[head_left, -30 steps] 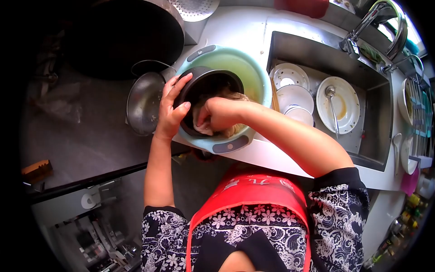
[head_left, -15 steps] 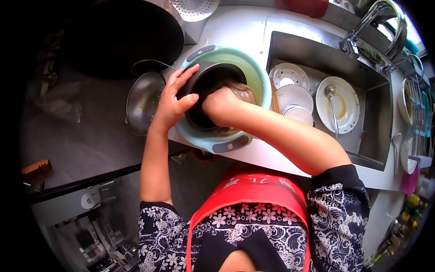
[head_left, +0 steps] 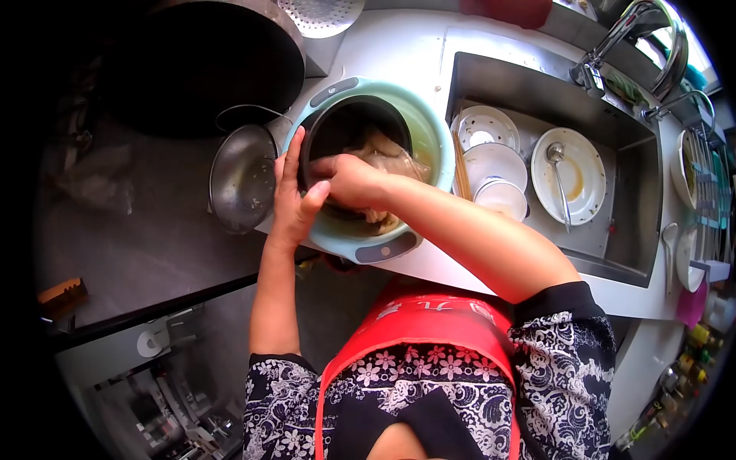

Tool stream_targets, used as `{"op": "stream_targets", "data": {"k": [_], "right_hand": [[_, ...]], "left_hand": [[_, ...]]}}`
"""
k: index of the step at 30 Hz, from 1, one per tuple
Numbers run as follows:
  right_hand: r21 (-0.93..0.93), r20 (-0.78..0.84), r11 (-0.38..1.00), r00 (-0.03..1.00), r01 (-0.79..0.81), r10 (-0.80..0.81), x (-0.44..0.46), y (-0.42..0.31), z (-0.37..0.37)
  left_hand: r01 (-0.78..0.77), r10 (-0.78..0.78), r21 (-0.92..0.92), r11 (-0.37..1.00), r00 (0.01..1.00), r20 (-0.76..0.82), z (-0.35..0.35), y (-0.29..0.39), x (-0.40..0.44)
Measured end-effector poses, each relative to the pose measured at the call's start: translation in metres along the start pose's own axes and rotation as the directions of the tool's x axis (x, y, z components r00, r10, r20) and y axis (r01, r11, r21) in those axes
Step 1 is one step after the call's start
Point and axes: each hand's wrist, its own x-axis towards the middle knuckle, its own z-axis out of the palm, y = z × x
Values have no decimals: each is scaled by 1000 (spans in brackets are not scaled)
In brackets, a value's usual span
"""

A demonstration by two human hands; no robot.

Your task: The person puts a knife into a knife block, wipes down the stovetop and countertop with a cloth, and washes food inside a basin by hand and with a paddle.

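Observation:
A dark round pot point(head_left: 400, 119) stands tilted in a light blue basin point(head_left: 440, 130) with grey handles. My left hand point(head_left: 293, 201) grips the pot's left rim, thumb on the near side and fingers along the outside. Inside the pot is my right hand point(head_left: 354, 182), its fingers curled against the inner left wall and partly hidden. Around that hand lies a wet, pale brown, cloth-like thing point(head_left: 395, 162), and some of it shows below the wrist in the basin. What exactly the right fingers hold is hidden.
Right of the basin, the metal sink point(head_left: 529, 73) holds several dirty plates and bowls, chopsticks point(head_left: 461, 169) and a spoon point(head_left: 557, 157) on a plate point(head_left: 586, 165). A mesh strainer point(head_left: 244, 172) sits to the left, below a large dark wok point(head_left: 207, 69). A faucet point(head_left: 606, 57) overhangs the sink.
The pot has turned more upright, its mouth facing me more. My left hand has slid lower along its rim. My right hand has shifted left, exposing more of the brown cloth-like thing.

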Motion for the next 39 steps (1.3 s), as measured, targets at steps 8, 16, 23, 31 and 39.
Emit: {"op": "stream_targets", "data": {"k": [8,16,23,31,39], "right_hand": [[-545,-64,833,996,-93,69,0,-9,-7],[-430,-490,901,823,58,-287,44,27,-26],[-566,-276,771,814,291,-510,38,28,3],[-608,-328,757,794,238,-513,58,35,-6],[-542,-423,836,835,78,-353,50,10,-26]], "left_hand": [[8,-8,-2,1000,1000,17,-13,-14,11],[0,0,-48,999,1000,4,-7,-8,12],[-24,21,-93,995,999,-31,-2,-8,16],[-41,39,-49,998,998,-58,0,-15,14],[-71,72,15,997,995,-71,0,-18,12]]}}
